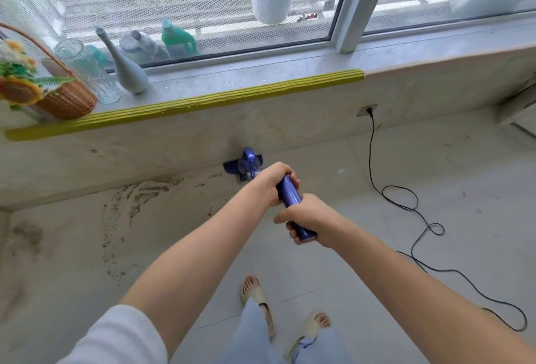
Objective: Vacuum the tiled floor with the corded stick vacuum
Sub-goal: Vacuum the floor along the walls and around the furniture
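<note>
Both hands on the stick vacuum, seen almost end-on from above. Left hand grips the blue barrel further down, fingers wrapped round it; right hand grips the upper end nearest the body, fingers curled under, thumb across the top. Floor head sits flat on the tiled floor, pushed up against the base of the low wall under the windowsill. Cord runs from the wall socket down the wall, loops loosely over the tiles to the person's right, trails off toward the lower right edge. Brown dirt streaks lie on the floor to the left of the head, not yet cleared. Handling, as judged: rigid body, light enough to steer but top-heavy, smooth glossy casing that may slip in a loose grip, so two spaced hands give good leverage. Head likely pivots, so twist at the handle to turn it. Loose cord loops near the feet are a snag and trip risk; keep the head off them.
</note>
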Demonstrator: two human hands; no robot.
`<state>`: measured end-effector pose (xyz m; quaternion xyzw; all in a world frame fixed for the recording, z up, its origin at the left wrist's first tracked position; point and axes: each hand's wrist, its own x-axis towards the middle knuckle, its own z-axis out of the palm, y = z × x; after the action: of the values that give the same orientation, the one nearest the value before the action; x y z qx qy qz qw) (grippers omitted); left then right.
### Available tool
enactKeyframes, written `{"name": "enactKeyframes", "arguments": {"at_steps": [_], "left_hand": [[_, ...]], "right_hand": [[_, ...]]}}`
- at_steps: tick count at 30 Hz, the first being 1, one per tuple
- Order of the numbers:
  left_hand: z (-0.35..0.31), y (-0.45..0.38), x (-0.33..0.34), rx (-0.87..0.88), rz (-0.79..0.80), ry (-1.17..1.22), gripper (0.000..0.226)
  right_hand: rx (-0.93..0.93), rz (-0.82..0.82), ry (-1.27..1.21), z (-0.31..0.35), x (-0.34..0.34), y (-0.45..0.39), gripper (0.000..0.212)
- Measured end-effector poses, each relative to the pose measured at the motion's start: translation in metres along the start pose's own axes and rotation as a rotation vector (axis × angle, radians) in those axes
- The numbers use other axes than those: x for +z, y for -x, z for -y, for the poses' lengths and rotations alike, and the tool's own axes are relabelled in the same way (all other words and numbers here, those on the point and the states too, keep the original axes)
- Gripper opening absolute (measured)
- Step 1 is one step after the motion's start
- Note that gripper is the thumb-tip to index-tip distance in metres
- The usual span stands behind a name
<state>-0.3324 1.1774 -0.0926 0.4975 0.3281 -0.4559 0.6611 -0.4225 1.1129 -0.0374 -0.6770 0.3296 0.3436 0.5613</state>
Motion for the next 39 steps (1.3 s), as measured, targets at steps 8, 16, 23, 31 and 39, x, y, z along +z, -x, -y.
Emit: {"name": "enactKeyframes", "arguments": {"at_steps": [8,16,23,31,39], "left_hand": [[0.014,0.003,-0.005,0.048,-0.050,0.043,0.008],[0.053,0.003,-0.005,0.103,-0.229,-0.112,0.017],[0.081,0.021,-0.023,0.108,-0.299,-0.075,0.024],[0.090,0.052,-0.075,0.079,-0.291,-0.042,0.021],[0.054,0.047,-0.115,0.087,-0.225,-0.055,0.021]], "right_hand": [[-0.043,-0.039,0.037,-0.008,0.016,0.007,0.041],[0.009,-0.005,0.053,-0.047,0.016,0.006,0.016],[-0.005,0.107,0.059,-0.067,0.026,0.033,0.017],[0.003,0.167,0.042,-0.064,0.074,0.054,0.021],[-0.002,0.094,0.011,-0.032,0.120,0.036,0.018]]}}
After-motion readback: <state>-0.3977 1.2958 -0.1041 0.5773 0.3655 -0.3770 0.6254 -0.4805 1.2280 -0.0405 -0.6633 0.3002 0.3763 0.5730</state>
